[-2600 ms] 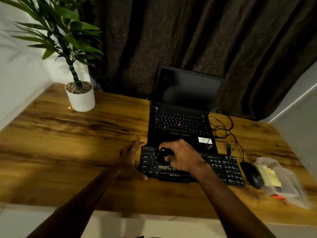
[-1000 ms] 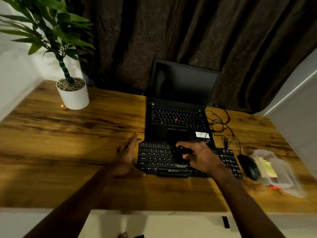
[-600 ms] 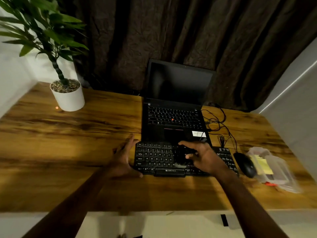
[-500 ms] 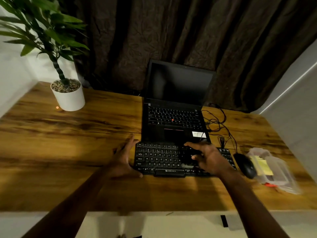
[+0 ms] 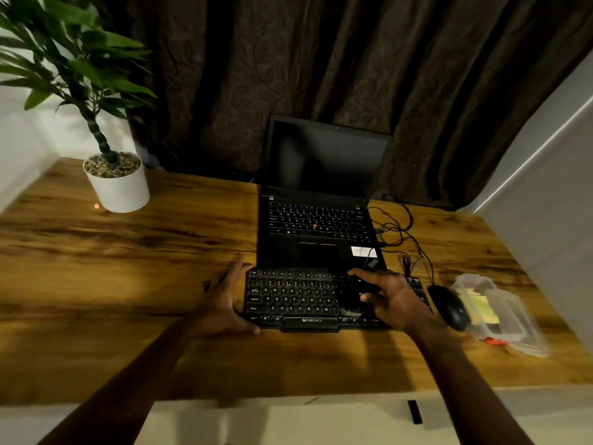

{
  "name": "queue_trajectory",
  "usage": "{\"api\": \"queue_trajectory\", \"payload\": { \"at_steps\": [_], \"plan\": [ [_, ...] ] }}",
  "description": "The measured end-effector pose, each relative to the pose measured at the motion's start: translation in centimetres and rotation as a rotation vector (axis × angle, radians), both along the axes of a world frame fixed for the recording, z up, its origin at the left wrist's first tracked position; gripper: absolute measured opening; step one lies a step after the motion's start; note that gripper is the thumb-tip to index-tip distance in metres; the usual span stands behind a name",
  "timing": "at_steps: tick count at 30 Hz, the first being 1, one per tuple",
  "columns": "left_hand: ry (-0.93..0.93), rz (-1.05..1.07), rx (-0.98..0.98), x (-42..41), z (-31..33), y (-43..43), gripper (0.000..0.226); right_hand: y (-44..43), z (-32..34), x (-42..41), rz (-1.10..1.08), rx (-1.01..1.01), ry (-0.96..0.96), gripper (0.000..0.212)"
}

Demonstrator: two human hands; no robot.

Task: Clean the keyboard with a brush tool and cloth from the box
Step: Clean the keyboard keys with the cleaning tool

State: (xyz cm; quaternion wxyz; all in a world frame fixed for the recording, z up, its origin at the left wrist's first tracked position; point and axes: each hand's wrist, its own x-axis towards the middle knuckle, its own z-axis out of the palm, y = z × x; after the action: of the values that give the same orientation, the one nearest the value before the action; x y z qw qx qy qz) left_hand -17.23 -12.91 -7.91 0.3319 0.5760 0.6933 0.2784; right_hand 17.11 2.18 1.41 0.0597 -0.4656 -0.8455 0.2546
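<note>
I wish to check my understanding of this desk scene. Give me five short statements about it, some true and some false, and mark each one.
1. The laptop screen is dark. True.
2. The left hand rests on the mouse. False: it braces the left end of the keyboard; the mouse lies untouched to the right of it.
3. A yellow cloth lies inside the clear box. True.
4. The white plant pot stands right of the laptop. False: it stands far to the left of it.
5. The right hand holds a dark brush tool over the keyboard. True.
</note>
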Motion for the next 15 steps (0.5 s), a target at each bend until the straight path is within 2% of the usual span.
{"api": "queue_trajectory", "payload": {
  "at_steps": [3,10,15],
  "plan": [
    [0.012,0.002,-0.001,-0.2,-0.4,0.0,0.149,-0.2,-0.1,-0.4,0.0,0.029,-0.007,0.069],
    [0.039,0.055,-0.031,0.1,-0.4,-0.5,0.148,-1.4,0.1,-2.6,0.045,-0.013,0.134,0.067],
    [0.171,-0.001,0.102,0.1,-1.2,-0.6,0.139,-0.6,1.2,0.9,-0.032,0.004,0.108,0.069]
  ]
}}
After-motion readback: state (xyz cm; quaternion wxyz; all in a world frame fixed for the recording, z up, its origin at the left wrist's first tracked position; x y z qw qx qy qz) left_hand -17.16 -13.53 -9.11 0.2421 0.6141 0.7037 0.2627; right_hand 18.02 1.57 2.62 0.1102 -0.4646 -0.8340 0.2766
